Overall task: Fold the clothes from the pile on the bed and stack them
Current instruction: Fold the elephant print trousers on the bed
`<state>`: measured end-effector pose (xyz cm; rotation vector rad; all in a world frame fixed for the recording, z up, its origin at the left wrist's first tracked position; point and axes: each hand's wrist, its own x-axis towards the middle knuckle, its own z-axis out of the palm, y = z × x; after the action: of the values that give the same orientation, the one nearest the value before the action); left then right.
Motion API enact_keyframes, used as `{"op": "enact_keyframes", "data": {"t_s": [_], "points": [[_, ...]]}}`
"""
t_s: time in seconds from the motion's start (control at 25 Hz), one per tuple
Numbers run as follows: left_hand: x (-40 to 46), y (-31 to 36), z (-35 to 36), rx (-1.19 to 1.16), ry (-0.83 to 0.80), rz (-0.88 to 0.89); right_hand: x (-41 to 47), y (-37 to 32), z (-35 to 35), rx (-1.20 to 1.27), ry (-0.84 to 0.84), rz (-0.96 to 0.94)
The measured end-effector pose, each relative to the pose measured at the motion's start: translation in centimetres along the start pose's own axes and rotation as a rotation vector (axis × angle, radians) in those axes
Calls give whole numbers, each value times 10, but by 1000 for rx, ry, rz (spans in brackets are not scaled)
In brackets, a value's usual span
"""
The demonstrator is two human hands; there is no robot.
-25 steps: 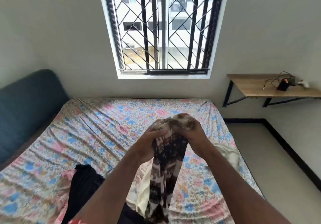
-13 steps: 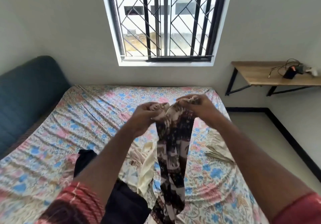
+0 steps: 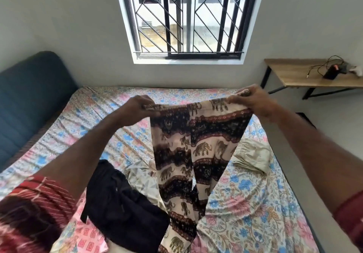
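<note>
Head view: left hand (image 3: 135, 109) and right hand (image 3: 253, 101) apart (arms outstretched), both gripping elephant-print trousers' (image 3: 188, 154) waistband.

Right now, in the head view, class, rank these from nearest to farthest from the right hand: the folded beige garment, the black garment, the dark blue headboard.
From the right hand:
1. Folded beige garment, on the bed just below it.
2. Black garment, lower left, in the pile.
3. Dark blue headboard, far left.

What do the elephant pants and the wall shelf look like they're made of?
Elephant pants: thin, matte printed woven cloth, probably light cotton or rayon; they hang limp. Wall shelf: wood-look board with visible grain, maybe laminate, on black brackets, likely metal.
</note>
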<state>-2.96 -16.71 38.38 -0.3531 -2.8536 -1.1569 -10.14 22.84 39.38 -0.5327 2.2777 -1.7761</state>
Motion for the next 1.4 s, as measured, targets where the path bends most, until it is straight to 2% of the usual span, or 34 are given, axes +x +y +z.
{"op": "enact_keyframes", "data": {"t_s": [0.08, 0.16, 0.24, 0.32, 0.4, 0.48, 0.56, 0.6, 0.68, 0.8, 0.92, 1.0, 1.12, 1.24, 1.4], "points": [[3, 2, -28, -181, -15, 44, 1, -14, -18, 119, 22, -10], [14, 6, -44, -448, -135, 17, 8, -25, -29, 36, -26, 5], [26, 6, -48, -617, -330, -65, 14, -28, -35, 22, -167, 91], [39, -2, -45, -704, -543, -152, 26, -25, -49, 145, -368, 154], [57, -17, -39, -731, -640, -198, 47, -9, -62, 137, -467, 233], [91, -41, -22, -457, -532, -239, 81, 21, -58, -129, -374, 315], [138, -65, 1, -68, -258, -265, 121, 53, -42, -406, -134, 308], [161, -74, 10, 27, -84, -264, 141, 61, -33, -461, 3, 251], [213, -78, 7, 40, 213, -216, 186, 47, -33, -431, 272, 109], [274, -39, -52, -31, 484, -90, 245, -16, -61, -269, 441, -90], [306, 21, -118, -124, 580, 141, 282, -87, -95, -209, 527, -323], [315, 47, -147, -137, 607, 234, 291, -123, -114, -200, 572, -430], [312, 57, -157, -78, 649, 269, 283, -136, -124, -200, 580, -550], [281, 30, -126, -46, 619, 261, 252, -90, -116, -296, 480, -513], [207, -52, -35, 129, 424, 181, 187, 40, -90, -379, 301, -296]]}}
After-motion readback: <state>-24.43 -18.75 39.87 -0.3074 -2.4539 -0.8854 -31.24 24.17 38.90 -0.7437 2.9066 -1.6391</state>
